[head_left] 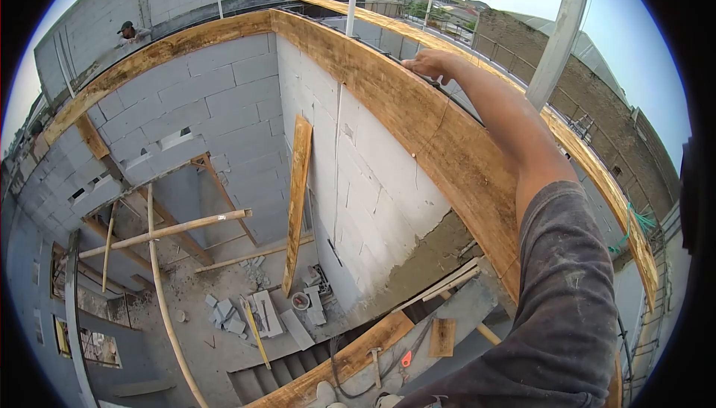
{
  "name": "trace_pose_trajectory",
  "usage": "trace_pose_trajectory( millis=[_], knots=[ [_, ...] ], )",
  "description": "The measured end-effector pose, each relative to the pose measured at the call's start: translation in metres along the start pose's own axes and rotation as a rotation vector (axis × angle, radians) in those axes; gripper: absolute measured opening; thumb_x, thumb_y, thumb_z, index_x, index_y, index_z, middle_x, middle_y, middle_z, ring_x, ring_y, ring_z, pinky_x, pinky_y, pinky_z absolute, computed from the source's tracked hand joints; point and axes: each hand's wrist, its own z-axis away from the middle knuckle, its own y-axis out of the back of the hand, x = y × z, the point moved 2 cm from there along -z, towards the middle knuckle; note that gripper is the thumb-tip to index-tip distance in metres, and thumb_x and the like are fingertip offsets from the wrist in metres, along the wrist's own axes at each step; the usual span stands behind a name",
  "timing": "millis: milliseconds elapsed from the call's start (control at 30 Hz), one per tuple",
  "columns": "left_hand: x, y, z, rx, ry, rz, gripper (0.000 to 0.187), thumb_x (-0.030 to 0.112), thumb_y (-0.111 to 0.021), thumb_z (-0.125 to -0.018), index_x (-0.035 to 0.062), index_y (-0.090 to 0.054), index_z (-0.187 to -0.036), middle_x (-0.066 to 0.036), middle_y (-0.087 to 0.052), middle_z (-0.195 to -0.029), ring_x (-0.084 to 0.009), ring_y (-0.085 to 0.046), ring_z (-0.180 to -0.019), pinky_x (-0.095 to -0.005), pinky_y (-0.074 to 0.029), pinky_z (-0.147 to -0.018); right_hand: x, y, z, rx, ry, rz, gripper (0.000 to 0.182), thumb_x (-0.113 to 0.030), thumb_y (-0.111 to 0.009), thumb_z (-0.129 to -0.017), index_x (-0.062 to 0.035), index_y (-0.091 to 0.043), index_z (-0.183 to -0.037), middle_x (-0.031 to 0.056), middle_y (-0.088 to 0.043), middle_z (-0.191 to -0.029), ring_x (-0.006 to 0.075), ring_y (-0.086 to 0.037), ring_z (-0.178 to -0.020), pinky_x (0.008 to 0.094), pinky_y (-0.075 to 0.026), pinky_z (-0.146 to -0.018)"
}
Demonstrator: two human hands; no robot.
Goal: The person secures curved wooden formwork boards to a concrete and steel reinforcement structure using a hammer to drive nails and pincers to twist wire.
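Note:
My right hand reaches out to the top edge of a long wooden board that runs along the top of the block wall. The fingers bend down over dark rebar behind the board; whether they grip something there is hidden. A second long plank lies beyond the hand, with a gap between the two boards. A thin wire hangs down the board's face below the hand. A white pipe stands upright to the left of the hand. My left hand is not in view.
A hammer and an orange-handled tool lie on planks near my feet. Far below are stairs, broken blocks and a bucket. Bamboo poles cross the left. A metal post rises at right. Another person is behind the far wall.

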Motion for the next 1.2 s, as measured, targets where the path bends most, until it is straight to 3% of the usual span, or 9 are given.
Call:
trace_pose_trajectory(
  millis=[67,167,233,267,333,500,700,900,1200],
  knots=[
    [0.054,0.012,0.002,-0.007,0.284,0.346,0.027,0.027,-0.061,-0.092,0.0038,-0.060,-0.105,-0.009,-0.066,-0.094,-0.0230,-0.066,-0.081,-0.0372,-0.052,-0.068,0.026,-0.004,-0.057,-0.225,0.484,0.432,0.072,-0.033,-0.077,-0.079,-0.0014,-0.048,-0.137,0.0224,-0.051,-0.137,0.0380,-0.053,-0.123,0.0499,-0.040,-0.110],
    [0.177,0.042,0.012,-0.030,0.264,0.393,0.031,0.026,-0.058,-0.096,0.0015,-0.059,-0.114,-0.009,-0.068,-0.099,-0.0195,-0.068,-0.083,-0.0331,-0.055,-0.070,0.023,-0.016,-0.063,-0.267,0.857,0.900,0.105,-0.010,-0.089,-0.057,-0.0090,-0.035,-0.147,0.0176,-0.045,-0.145,0.0336,-0.037,-0.139,0.0458,-0.029,-0.118],
    [0.236,0.055,-0.004,0.031,0.148,0.394,0.033,0.026,-0.059,-0.095,-0.0013,-0.063,-0.113,-0.009,-0.069,-0.093,-0.0161,-0.067,-0.079,-0.0288,-0.052,-0.064,0.025,-0.017,-0.060,-0.186,0.943,0.704,0.083,-0.019,-0.082,-0.073,-0.0074,-0.041,-0.144,0.0181,-0.053,-0.138,0.0356,-0.050,-0.128,0.0465,-0.039,-0.112],
    [0.261,0.060,-0.021,0.043,0.099,0.350,0.033,0.025,-0.060,-0.095,-0.0009,-0.062,-0.115,-0.009,-0.069,-0.094,-0.0155,-0.067,-0.079,-0.0283,-0.052,-0.064,0.017,-0.020,-0.051,-0.197,0.785,0.515,0.068,-0.019,-0.075,-0.080,-0.0067,-0.046,-0.140,0.0180,-0.057,-0.132,0.0346,-0.054,-0.123,0.0445,-0.042,-0.108],
    [0.311,0.068,-0.065,0.027,-0.055,0.361,0.034,0.026,-0.062,-0.094,0.0005,-0.063,-0.117,-0.008,-0.069,-0.095,-0.0144,-0.066,-0.078,-0.0279,-0.052,-0.067,0.010,-0.027,-0.047,-0.156,0.621,0.375,0.067,-0.019,-0.075,-0.080,-0.0066,-0.047,-0.139,0.0180,-0.057,-0.132,0.0344,-0.054,-0.123,0.0444,-0.042,-0.108],
    [0.479,0.090,-0.184,0.034,-0.374,0.352,0.037,0.025,-0.061,-0.096,-0.0038,-0.061,-0.119,-0.010,-0.069,-0.100,-0.0149,-0.065,-0.086,-0.0294,-0.052,-0.080,0.004,-0.043,-0.028,-0.059,0.498,0.371,0.066,-0.020,-0.075,-0.080,-0.0064,-0.048,-0.138,0.0180,-0.057,-0.132,0.0340,-0.055,-0.122,0.0443,-0.042,-0.107],
    [0.645,0.095,-0.333,0.179,-0.654,0.373,0.047,0.030,-0.063,-0.094,-0.0029,-0.057,-0.127,-0.020,-0.066,-0.121,-0.0276,-0.064,-0.112,-0.0367,-0.048,-0.097,-0.001,-0.068,-0.007,0.010,0.416,0.436,0.064,-0.021,-0.075,-0.081,-0.0061,-0.049,-0.137,0.0180,-0.057,-0.132,0.0335,-0.055,-0.122,0.0440,-0.043,-0.106],
    [0.751,0.078,-0.476,0.304,-0.728,0.227,0.053,0.033,-0.064,-0.092,0.0019,-0.053,-0.133,-0.022,-0.058,-0.132,-0.0344,-0.055,-0.125,-0.0421,-0.043,-0.105,-0.001,-0.110,-0.004,0.021,0.389,0.472,0.062,-0.022,-0.074,-0.081,-0.0057,-0.050,-0.136,0.0180,-0.058,-0.133,0.0330,-0.056,-0.121,0.0438,-0.044,-0.105],
    [0.874,0.068,-0.633,0.387,-0.669,-0.011,0.062,0.020,-0.057,-0.093,0.0116,-0.035,-0.151,-0.021,-0.042,-0.149,-0.0352,-0.044,-0.136,-0.0441,-0.037,-0.113,0.029,-0.150,-0.021,-0.018,0.347,0.485,0.060,-0.023,-0.074,-0.082,-0.0053,-0.051,-0.134,0.0181,-0.058,-0.133,0.0323,-0.057,-0.120,0.0435,-0.044,-0.103]
  ],
)
